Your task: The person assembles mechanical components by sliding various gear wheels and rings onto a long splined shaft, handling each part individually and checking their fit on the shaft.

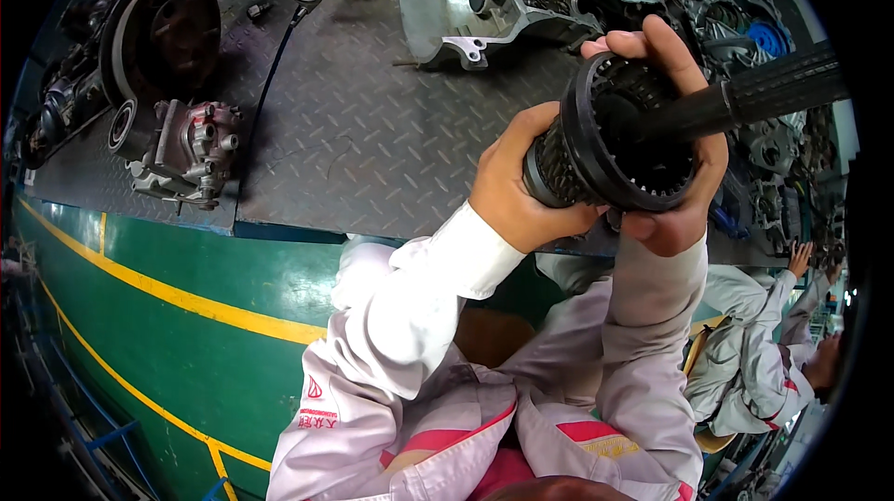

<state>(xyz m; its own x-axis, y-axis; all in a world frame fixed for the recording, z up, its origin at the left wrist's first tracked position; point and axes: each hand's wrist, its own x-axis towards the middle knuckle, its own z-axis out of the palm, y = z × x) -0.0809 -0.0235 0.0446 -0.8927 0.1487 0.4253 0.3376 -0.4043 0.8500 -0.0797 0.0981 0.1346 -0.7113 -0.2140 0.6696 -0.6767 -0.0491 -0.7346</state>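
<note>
Both of my hands hold a dark gear shaft point(778, 89) tilted above the bench, its splined rod reaching out to the right. Around its left end sits a toothed gear point(551, 169), which my left hand point(510, 180) grips with thumb and fingers. A wide black ring with inner teeth point(583, 133) surrounds the shaft beside that gear. My right hand point(705, 186) curls around this ring, fingers over the top and thumb below. Some fingertips are hidden behind the part.
A grey gearbox housing point(433, 3) lies across the tread-plate bench top point(363, 133). On the left rest a rusty drum-shaped part point(172, 31) and a small metal pump-like unit point(191, 152). More gearbox parts line the right, where another person point(745, 361) sits.
</note>
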